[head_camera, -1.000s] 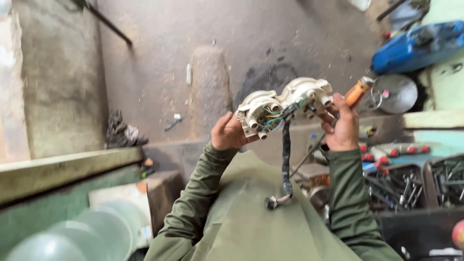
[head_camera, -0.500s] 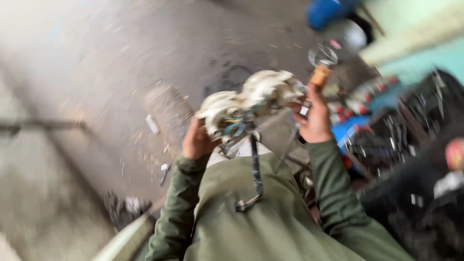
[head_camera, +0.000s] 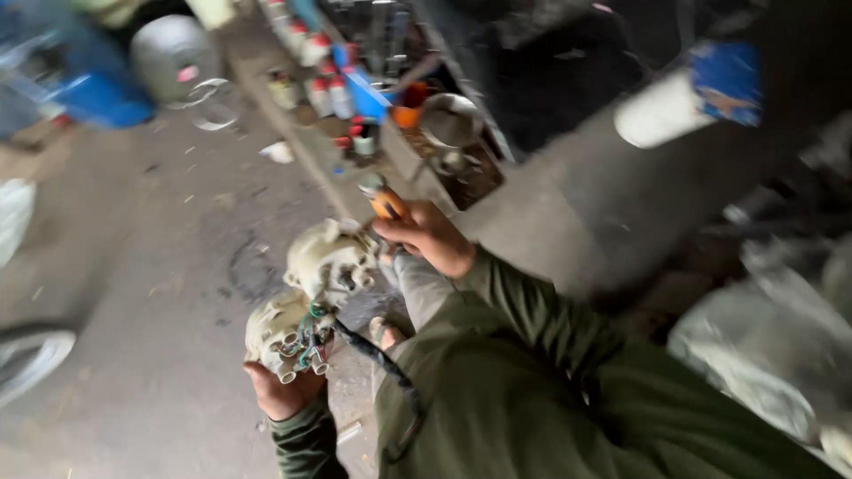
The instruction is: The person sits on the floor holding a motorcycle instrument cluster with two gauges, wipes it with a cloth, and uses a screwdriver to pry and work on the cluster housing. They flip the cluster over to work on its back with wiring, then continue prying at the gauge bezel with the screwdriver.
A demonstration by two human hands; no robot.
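The left hand (head_camera: 282, 390) grips the lower end of a cream twin-dial instrument cluster (head_camera: 312, 297) trailing a black wiring harness (head_camera: 382, 368). The right hand (head_camera: 429, 238) grasps an orange-handled screwdriver (head_camera: 383, 200) beside the cluster's upper housing.

A dirty cream twin-dial instrument cluster (head_camera: 311, 297) tilts diagonally, back side up. Green wires and a black cable (head_camera: 382, 368) trail toward five o'clock. An orange-handled screwdriver (head_camera: 383, 202) sits at its one o'clock.

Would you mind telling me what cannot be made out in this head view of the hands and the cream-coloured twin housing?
- Screwdriver: only the orange handle shows; the right hand and the housing hide the tip.
- Left hand: fingers hidden under the housing.
- Cable: its lower end is lost against the dark green clothing.
- Shelf bottles: motion blur hides detail.
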